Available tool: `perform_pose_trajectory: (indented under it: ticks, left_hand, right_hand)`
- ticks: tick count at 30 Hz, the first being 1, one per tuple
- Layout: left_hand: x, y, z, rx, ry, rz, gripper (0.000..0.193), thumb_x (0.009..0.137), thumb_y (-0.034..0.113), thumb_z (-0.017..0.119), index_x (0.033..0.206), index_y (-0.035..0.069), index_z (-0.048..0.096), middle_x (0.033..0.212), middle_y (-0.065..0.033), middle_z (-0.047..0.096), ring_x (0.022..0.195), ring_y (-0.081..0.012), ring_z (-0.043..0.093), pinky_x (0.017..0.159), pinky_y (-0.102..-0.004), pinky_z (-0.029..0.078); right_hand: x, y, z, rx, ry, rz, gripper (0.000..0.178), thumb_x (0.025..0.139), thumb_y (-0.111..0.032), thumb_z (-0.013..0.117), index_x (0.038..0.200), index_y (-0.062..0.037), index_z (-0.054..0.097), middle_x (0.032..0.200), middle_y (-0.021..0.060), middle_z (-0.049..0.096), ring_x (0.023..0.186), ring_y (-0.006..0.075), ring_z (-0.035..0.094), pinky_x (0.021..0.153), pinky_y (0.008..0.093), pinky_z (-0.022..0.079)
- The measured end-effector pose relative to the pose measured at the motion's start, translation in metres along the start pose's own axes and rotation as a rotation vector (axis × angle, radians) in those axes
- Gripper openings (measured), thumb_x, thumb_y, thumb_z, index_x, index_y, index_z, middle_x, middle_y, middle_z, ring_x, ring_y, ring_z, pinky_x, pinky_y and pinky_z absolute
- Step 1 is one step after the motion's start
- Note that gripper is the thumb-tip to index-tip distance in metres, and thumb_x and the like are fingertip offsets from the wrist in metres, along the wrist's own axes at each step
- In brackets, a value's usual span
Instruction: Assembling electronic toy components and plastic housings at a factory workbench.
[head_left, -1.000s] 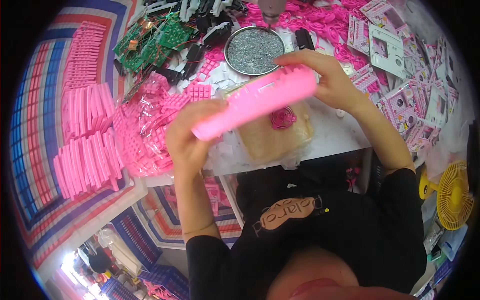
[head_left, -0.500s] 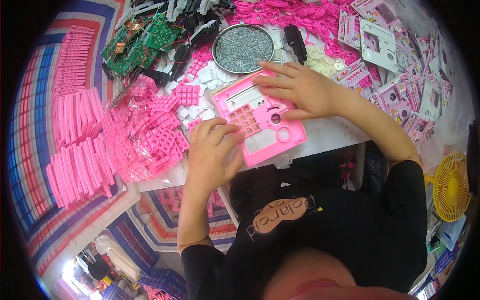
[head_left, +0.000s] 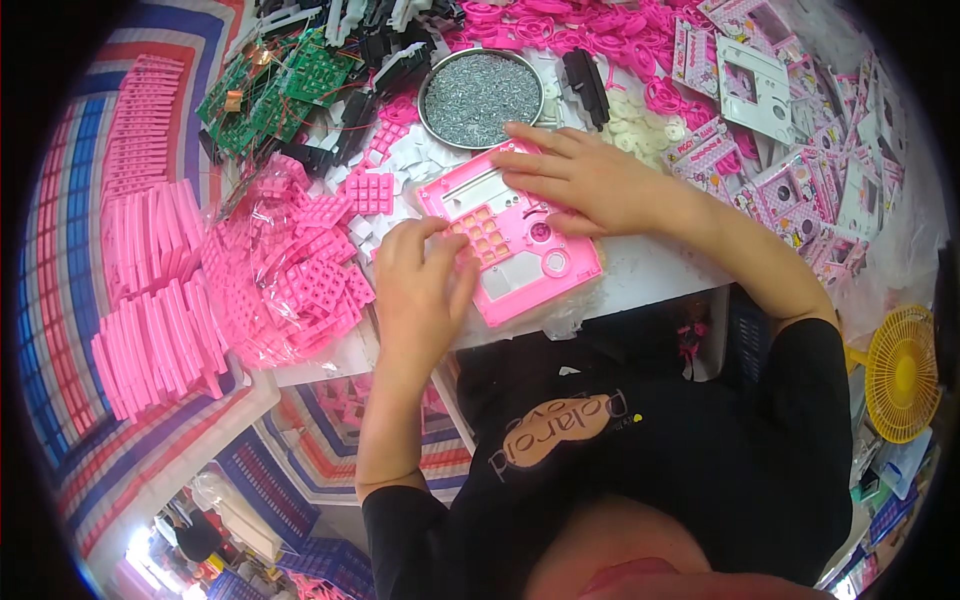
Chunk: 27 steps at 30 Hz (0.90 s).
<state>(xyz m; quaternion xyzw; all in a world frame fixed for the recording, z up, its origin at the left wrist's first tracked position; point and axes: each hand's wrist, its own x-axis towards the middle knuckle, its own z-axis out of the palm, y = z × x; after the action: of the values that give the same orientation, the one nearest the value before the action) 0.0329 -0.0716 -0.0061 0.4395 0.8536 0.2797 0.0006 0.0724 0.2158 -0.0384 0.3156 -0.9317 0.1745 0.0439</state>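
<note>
A pink plastic casing panel (head_left: 522, 287) lies tilted across the near edge of the white table, with a grid of square holes, a long slot, a round hole and a ring on its face. My left hand (head_left: 418, 275) holds its left edge, fingertips beside the grid and thumb at the near left side. Over the far right corner stretch the fingers of my right hand (head_left: 595, 185), its thumb close to the round hole. The undersides of the panel and of the fingertips are hidden. Clear plastic (head_left: 565, 325) shows under the panel's near edge.
Just beyond stands a round tray of small screws (head_left: 480, 98). Pink keypads (head_left: 310, 270) and stacked pink parts (head_left: 160, 340) lie left, green circuit boards (head_left: 290, 85) far left. Printed cards and white panels (head_left: 755, 90) fill the right. A yellow fan (head_left: 903, 375) is at far right.
The panel has shifted slightly left and settled flatter, and its holes now show pink and yellowish tones behind them. Both hands have moved a little with it, keeping their hold.
</note>
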Motion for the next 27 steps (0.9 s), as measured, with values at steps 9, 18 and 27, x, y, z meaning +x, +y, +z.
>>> perform_pose_trajectory:
  ticks: [9, 18, 27]
  left_hand:
    - [-0.013, 0.022, 0.021, 0.027, -0.138, 0.078, 0.039, 0.078, 0.020, 0.078, 0.115, 0.010, 0.071, 0.126, -0.0133, 0.062, 0.122, -0.0346, 0.054, 0.108, -0.0540, 0.036]
    - [-0.005, 0.051, 0.019, -0.274, -0.026, -0.066, 0.022, 0.088, 0.009, 0.071, 0.109, 0.006, 0.069, 0.103, -0.0110, 0.068, 0.092, -0.0228, 0.064, 0.083, -0.0358, 0.050]
    - [-0.016, 0.074, 0.029, -1.081, -0.299, -0.451, 0.010, 0.100, 0.006, 0.059, 0.098, 0.000, 0.067, 0.079, 0.0003, 0.068, 0.066, -0.0032, 0.056, 0.059, -0.0212, 0.044]
  right_hand:
    - [-0.066, -0.028, -0.070, 0.154, -0.101, 0.811, 0.025, 0.087, -0.018, 0.068, 0.108, -0.0039, 0.065, 0.088, 0.0169, 0.071, 0.082, 0.0396, 0.069, 0.075, 0.0477, 0.055]
    - [-0.083, -0.038, -0.044, 0.311, 0.032, 0.711, 0.014, 0.089, -0.014, 0.071, 0.099, -0.0045, 0.066, 0.076, 0.0146, 0.066, 0.068, 0.0305, 0.065, 0.064, 0.0401, 0.051]
    - [-0.029, -0.085, -0.027, 0.676, 0.289, 0.320, 0.010, 0.086, -0.012, 0.075, 0.095, -0.0073, 0.072, 0.083, 0.0083, 0.067, 0.077, 0.0270, 0.065, 0.069, 0.0375, 0.051]
